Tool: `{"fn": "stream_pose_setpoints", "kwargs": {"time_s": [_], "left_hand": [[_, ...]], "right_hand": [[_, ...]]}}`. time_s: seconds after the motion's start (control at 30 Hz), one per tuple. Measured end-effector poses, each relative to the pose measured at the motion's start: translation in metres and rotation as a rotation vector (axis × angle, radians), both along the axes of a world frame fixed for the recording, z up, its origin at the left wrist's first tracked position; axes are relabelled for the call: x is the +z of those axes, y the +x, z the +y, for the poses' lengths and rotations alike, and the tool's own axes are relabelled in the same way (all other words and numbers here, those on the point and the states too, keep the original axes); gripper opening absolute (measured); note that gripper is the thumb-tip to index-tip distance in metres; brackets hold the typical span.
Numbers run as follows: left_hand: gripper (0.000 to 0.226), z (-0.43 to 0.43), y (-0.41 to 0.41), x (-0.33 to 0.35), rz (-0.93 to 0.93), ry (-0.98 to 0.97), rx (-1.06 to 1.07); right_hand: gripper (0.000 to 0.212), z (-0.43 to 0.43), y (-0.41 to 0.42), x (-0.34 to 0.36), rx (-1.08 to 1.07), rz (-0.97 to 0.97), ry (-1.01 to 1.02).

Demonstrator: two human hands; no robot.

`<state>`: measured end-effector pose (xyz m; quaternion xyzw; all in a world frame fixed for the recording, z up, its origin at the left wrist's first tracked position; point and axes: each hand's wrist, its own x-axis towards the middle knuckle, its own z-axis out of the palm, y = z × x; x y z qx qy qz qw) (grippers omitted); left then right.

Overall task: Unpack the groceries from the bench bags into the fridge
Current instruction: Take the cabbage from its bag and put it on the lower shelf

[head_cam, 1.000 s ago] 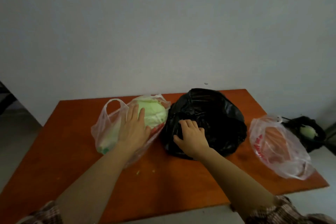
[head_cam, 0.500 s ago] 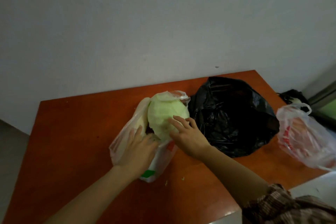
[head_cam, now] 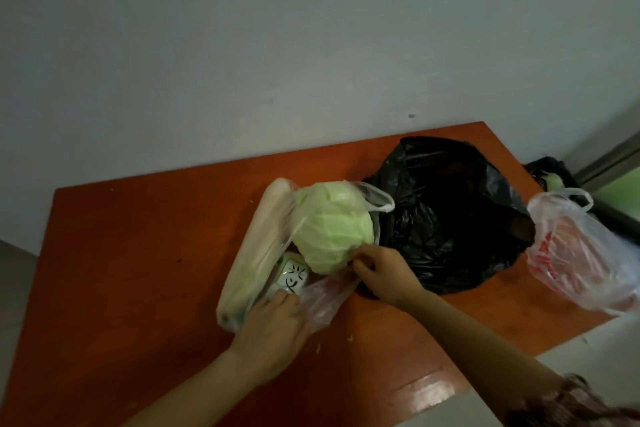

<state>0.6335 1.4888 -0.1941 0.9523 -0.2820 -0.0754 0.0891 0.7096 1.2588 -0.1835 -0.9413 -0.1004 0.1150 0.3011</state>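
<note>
A pale green cabbage (head_cam: 334, 225) sits half out of a clear plastic bag (head_cam: 325, 302) in the middle of the orange bench (head_cam: 131, 253). A long pale vegetable (head_cam: 256, 253) lies in the same bag to its left, and a white and green packet (head_cam: 291, 276) shows between them. My left hand (head_cam: 273, 329) grips the near edge of the clear bag beside the packet. My right hand (head_cam: 384, 274) pinches the bag's plastic at the cabbage's lower right. A black bag (head_cam: 450, 218) lies just right of the cabbage.
A second clear bag with red print (head_cam: 585, 253) lies at the bench's right end. Beyond the bench's far right corner sits a dark bag with a pale green item (head_cam: 554, 180). A grey wall runs behind the bench. Small green crumbs lie near the front edge.
The view swung left. My right hand left the black bag and came to the cabbage. The clear bag has been pulled down, baring the cabbage, the long vegetable and the packet.
</note>
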Motion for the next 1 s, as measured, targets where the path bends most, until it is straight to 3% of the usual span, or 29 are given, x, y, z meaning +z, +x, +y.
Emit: {"fn": "stream_pose_setpoints", "kwargs": {"time_s": [0.07,0.2,0.3,0.37,0.47,0.57,0.7,0.8,0.87,0.93,1.0], "left_hand": [[0.019,0.0,0.018,0.01,-0.128,-0.052,0.043],[0.055,-0.011,0.069,0.028,-0.04,-0.142,0.233],[0.067,-0.016,0.111,0.034,0.007,-0.169,0.249],[0.067,-0.018,0.138,0.04,0.042,-0.206,0.212],[0.055,-0.02,0.174,0.037,0.188,-0.275,0.184],[0.054,-0.022,0.194,0.029,0.359,-0.441,0.297],[0.056,-0.025,0.208,0.019,0.658,-0.644,0.522],[0.048,-0.018,0.217,0.007,0.776,-0.726,0.656],[0.032,-0.015,0.218,-0.001,0.707,-0.812,0.685],[0.022,-0.014,0.219,-0.005,0.545,-0.835,0.685],[0.021,-0.013,0.223,-0.009,0.33,-0.711,0.69]], "right_hand": [[0.013,-0.001,0.009,0.007,-0.035,-0.14,-0.004],[0.034,0.008,0.033,0.021,-0.095,-0.317,-0.015],[0.049,0.016,0.061,0.032,-0.059,-0.278,-0.037],[0.05,0.02,0.083,0.035,-0.031,-0.153,-0.026],[0.045,0.02,0.112,0.04,-0.11,0.084,0.139],[0.027,0.015,0.126,0.036,-0.214,0.21,0.301],[0.031,0.006,0.13,0.019,-0.281,0.169,0.314],[0.029,0.004,0.124,0.015,-0.314,-0.079,0.242],[0.031,0.008,0.11,0.017,-0.223,-0.245,0.18],[0.047,0.018,0.093,0.018,-0.113,-0.205,0.106],[0.066,0.026,0.08,0.018,-0.069,-0.145,0.011]]}}
